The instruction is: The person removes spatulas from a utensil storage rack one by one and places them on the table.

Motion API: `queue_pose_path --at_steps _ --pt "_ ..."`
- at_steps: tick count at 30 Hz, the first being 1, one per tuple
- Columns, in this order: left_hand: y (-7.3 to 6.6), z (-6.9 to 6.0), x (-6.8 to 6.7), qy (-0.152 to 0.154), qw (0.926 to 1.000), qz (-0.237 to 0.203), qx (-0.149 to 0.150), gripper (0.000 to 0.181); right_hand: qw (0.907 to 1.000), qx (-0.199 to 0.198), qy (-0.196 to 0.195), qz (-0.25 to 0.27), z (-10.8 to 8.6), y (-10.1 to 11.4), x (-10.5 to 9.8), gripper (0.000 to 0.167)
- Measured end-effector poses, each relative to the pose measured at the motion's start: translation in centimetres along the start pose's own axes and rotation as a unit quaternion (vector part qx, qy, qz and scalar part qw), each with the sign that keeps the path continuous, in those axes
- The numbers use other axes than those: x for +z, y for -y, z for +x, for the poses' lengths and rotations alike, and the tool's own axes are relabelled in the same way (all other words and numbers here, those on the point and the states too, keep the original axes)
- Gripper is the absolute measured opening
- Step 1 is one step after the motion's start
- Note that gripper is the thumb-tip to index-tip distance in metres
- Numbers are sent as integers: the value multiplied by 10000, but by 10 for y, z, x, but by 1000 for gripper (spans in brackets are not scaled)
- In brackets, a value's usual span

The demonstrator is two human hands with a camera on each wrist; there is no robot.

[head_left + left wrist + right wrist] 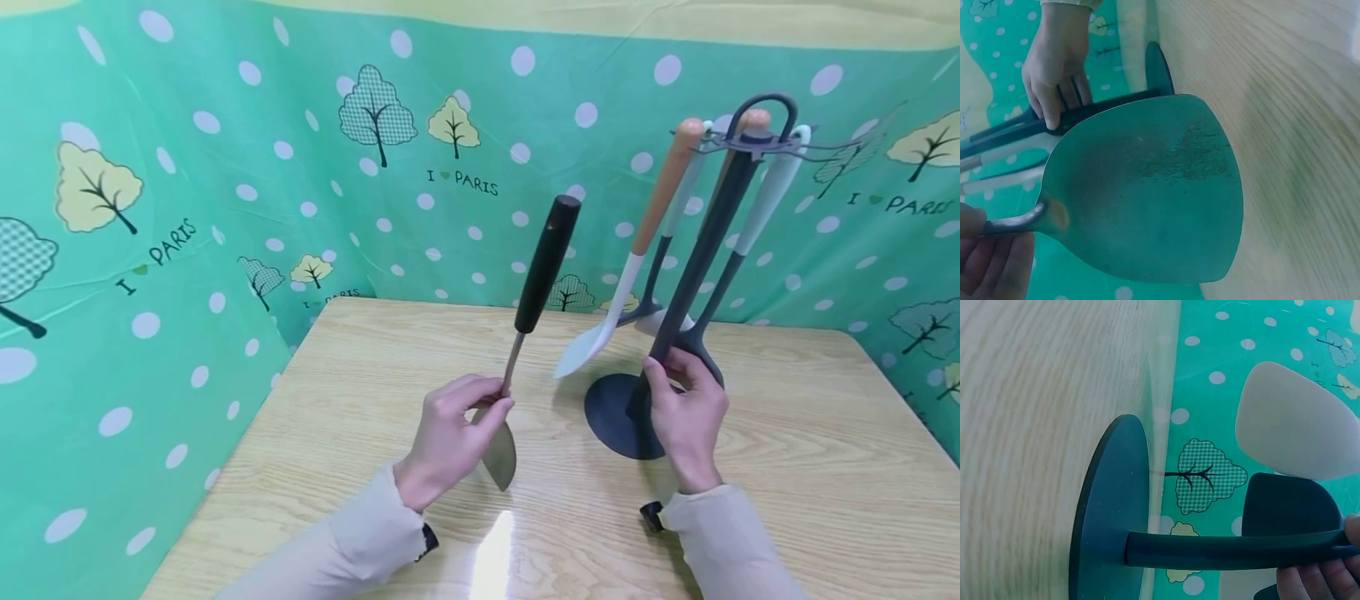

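Note:
My left hand [457, 433] pinches the thin metal shaft of a wok turner [547, 262] between thumb and fingers. Its black handle points up and its blade hangs down; in the left wrist view the broad blade [1147, 212] shows dark scuff marks. To the right, my right hand [688, 412] grips the lower part of the dark pole of a utensil stand [705, 242]. The stand's round base [618, 417] is at the tabletop. From its top ring hang several utensils, among them a white turner with an orange-brown handle [660, 204] and a pale-green-handled utensil [772, 192].
The wooden table [360, 400] reaches back to a green dotted cloth [480, 242] printed with trees, which also covers the left side. Wire hooks [832, 150] stick out to the right from the stand's top. The hanging utensils crowd round the pole.

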State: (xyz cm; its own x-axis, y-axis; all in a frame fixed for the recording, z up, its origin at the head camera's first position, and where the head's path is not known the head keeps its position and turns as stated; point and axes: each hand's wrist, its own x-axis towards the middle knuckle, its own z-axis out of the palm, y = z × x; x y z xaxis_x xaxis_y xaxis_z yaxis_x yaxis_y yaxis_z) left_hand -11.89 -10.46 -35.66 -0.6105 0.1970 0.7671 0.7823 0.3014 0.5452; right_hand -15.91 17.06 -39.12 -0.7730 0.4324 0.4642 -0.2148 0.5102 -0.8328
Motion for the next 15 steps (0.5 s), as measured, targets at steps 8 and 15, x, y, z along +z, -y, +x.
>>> queue_pose_path --at_steps 8,15 --pt "3 -7 -25 62 9994 213 -269 17 10000 -41 -30 46 0 1 0 21" --pt "3 -9 -45 16 9983 487 -319 20 10000 -1 -29 78 0 1 0 22"
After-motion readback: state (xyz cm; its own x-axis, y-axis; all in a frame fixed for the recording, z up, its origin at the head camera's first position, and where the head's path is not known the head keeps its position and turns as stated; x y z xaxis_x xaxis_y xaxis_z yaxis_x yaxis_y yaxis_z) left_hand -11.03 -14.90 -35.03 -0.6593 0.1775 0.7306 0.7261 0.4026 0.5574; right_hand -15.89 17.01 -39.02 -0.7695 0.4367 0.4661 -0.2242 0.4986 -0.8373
